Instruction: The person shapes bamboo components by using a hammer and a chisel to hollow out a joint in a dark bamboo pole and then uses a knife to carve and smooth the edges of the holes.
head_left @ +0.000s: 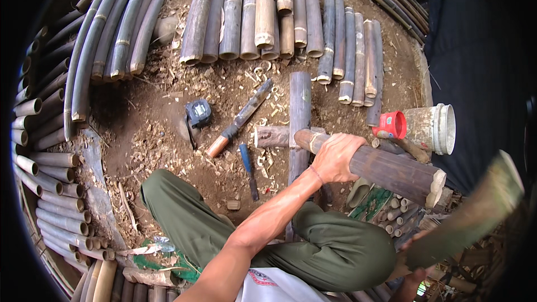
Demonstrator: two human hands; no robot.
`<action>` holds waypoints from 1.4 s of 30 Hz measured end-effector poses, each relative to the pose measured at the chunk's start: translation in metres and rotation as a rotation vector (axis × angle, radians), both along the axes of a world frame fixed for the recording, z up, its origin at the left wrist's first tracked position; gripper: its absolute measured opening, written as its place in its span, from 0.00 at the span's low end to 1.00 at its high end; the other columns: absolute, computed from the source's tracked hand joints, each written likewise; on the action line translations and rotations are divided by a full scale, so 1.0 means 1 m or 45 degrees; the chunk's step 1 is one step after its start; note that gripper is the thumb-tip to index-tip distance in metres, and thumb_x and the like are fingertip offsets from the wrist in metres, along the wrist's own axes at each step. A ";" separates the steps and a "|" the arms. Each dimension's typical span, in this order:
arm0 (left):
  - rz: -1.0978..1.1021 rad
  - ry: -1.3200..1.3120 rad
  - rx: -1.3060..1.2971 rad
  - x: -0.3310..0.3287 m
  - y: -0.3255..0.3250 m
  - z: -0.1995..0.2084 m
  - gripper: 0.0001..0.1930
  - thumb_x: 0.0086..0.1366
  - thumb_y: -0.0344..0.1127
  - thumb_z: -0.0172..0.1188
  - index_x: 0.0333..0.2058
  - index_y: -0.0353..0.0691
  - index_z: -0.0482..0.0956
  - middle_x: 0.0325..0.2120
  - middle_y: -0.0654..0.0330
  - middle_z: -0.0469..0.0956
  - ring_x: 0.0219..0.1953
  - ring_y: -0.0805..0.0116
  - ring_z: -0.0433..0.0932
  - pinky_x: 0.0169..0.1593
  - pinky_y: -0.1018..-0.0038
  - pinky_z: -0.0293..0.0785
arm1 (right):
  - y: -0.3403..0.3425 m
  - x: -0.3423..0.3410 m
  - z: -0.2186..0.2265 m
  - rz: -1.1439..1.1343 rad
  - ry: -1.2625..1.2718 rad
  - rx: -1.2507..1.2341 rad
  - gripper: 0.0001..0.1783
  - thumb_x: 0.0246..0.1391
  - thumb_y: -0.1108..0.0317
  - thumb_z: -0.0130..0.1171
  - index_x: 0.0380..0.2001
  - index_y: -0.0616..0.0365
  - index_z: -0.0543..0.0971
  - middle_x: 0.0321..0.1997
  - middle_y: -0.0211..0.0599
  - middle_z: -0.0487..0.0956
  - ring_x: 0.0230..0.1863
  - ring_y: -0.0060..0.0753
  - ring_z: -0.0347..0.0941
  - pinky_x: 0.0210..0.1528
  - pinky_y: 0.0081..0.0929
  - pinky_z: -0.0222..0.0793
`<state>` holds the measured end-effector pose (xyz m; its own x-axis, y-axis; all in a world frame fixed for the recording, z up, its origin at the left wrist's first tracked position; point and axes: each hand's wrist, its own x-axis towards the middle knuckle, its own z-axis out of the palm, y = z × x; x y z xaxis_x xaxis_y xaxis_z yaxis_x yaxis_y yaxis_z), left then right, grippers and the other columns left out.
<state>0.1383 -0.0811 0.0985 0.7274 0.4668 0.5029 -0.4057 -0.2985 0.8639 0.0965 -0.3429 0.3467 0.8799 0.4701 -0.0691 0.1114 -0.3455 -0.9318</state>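
My left hand (338, 157) is wrapped round a dark bamboo tube (394, 174), which slants down to the right with its pale, ragged-cut end outward. The tube's far end lies over a long bamboo piece (300, 98) on the ground, beside a short log (273, 136). At the lower right my right hand (415, 282), partly hidden behind my knee, grips a broad greenish-brown tool (464, 223) with a pale end. Motion blurs this club-like tool, so its exact kind is unclear. It is raised apart from the tube.
A large wooden-handled knife (239, 118), a blue-handled chisel-like tool (249, 172) and a tape measure (198, 113) lie among chips. Rows of bamboo tubes (249, 17) line the back; stacked ones (61, 221) fill the left. A red cup (390, 125) and dirty bucket (428, 128) are right.
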 end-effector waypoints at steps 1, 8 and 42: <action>-0.011 -0.002 0.003 0.002 -0.001 0.000 0.36 0.33 0.38 0.76 0.46 0.41 0.73 0.39 0.54 0.77 0.43 0.51 0.77 0.49 0.60 0.71 | -0.016 0.011 -0.008 0.087 0.005 0.103 0.55 0.35 0.43 0.77 0.58 0.64 0.59 0.47 0.45 0.72 0.42 0.37 0.74 0.44 0.31 0.75; -0.048 0.013 0.036 0.002 0.004 -0.003 0.38 0.33 0.38 0.76 0.48 0.41 0.72 0.40 0.54 0.77 0.44 0.50 0.77 0.50 0.59 0.70 | -0.015 0.017 -0.015 0.095 0.060 -0.006 0.54 0.36 0.42 0.77 0.56 0.68 0.62 0.44 0.50 0.74 0.36 0.40 0.78 0.36 0.30 0.77; -0.634 0.028 0.191 0.004 0.013 0.168 0.42 0.37 0.37 0.81 0.52 0.32 0.69 0.42 0.52 0.79 0.43 0.65 0.80 0.47 0.70 0.77 | -0.078 0.125 -0.472 0.578 -0.193 -1.093 0.32 0.47 0.57 0.63 0.53 0.60 0.67 0.55 0.54 0.69 0.58 0.61 0.66 0.57 0.51 0.67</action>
<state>0.1419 -0.0682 0.2665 0.8540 -0.0144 0.5201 -0.5125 -0.1951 0.8362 0.2214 -0.4211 -0.1258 0.6555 0.6087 -0.4470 0.4989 -0.7934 -0.3488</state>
